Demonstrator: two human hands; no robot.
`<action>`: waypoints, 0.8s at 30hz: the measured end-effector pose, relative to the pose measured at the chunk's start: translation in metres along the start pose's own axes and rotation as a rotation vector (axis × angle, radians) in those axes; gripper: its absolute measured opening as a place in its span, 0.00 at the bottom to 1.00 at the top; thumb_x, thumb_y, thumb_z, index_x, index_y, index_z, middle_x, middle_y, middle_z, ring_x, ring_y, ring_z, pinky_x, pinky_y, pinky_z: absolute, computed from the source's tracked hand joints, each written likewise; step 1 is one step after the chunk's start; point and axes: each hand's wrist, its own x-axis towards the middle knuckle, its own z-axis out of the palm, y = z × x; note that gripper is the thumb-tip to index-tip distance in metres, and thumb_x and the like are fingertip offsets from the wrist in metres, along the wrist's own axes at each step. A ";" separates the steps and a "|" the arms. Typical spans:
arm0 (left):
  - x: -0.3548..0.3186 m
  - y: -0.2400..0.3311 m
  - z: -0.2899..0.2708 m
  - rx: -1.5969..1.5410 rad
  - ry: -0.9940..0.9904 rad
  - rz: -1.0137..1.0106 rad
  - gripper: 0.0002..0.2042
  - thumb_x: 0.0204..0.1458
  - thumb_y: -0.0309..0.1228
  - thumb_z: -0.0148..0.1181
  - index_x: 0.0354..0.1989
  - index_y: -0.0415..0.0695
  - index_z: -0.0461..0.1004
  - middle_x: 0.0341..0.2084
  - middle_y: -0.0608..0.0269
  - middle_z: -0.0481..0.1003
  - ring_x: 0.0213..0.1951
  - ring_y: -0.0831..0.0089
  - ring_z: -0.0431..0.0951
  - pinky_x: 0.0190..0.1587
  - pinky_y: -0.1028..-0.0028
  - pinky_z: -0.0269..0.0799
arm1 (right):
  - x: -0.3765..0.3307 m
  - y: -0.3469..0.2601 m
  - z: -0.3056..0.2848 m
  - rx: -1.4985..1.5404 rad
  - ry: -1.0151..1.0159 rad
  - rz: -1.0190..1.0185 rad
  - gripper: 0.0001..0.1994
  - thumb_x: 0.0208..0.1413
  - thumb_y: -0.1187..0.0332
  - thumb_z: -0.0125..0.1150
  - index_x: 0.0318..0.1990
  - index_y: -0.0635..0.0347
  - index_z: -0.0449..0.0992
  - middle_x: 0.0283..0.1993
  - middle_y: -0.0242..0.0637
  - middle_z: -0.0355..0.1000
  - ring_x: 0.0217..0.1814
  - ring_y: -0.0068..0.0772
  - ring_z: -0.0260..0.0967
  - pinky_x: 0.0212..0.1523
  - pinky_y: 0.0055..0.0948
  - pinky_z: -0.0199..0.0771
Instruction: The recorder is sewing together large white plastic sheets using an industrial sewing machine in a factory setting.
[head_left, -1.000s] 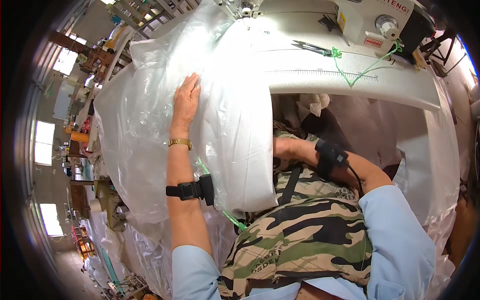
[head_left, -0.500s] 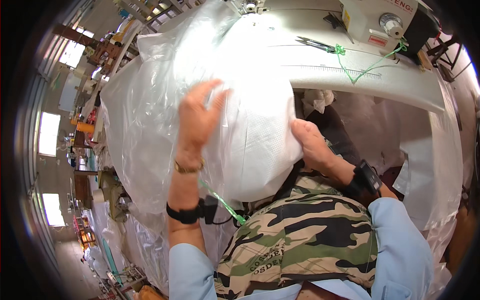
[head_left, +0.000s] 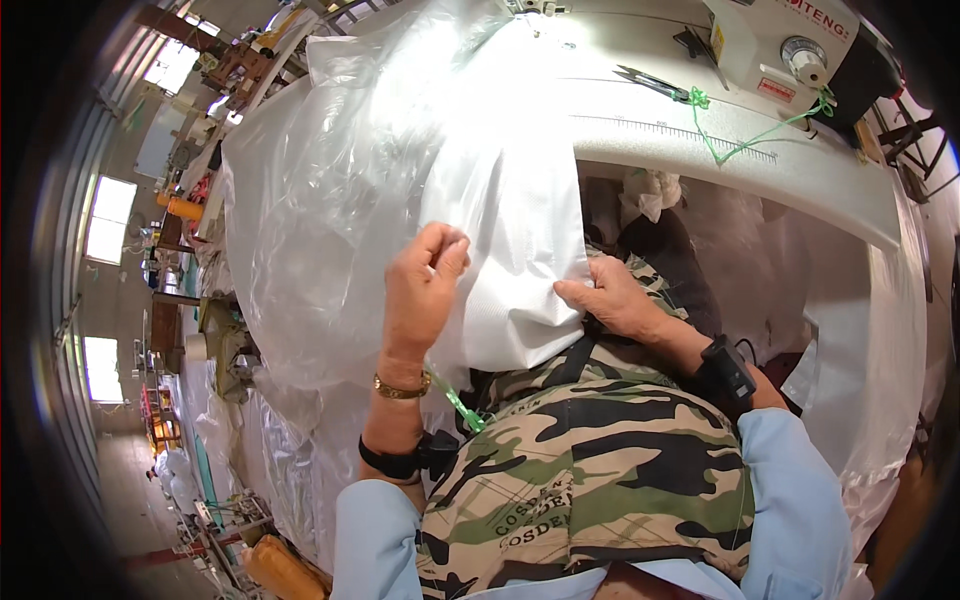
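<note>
A white woven fabric sheet hangs over the machine table's front edge toward my lap. My right hand pinches its right edge, with the thumb on top. Clear plastic film is spread on the left, beside the white fabric. Over the border between film and fabric, my left hand is curled with thumb and fingertips together; what it holds, if anything, I cannot make out. At the top, a sewing machine's needle area is washed out by bright light, and the fabric runs up toward it.
Thread snips tied to a green cord lie on the table, near the sewing machine head at upper right. A ruler scale runs along the table. Below it is an opening with a white bundle.
My left hand has come down toward me and its fingers have closed. The fabric's near end is drawn in and creased, with my right hand still on its edge. The view has shifted slightly.
</note>
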 end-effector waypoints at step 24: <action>-0.011 0.040 0.012 0.194 -0.180 0.256 0.03 0.53 0.20 0.58 0.34 0.34 0.74 0.24 0.51 0.73 0.24 0.57 0.72 0.28 0.67 0.67 | -0.013 -0.011 0.054 -0.070 0.008 -0.282 0.12 0.65 0.65 0.54 0.34 0.66 0.69 0.24 0.38 0.68 0.27 0.25 0.65 0.31 0.30 0.68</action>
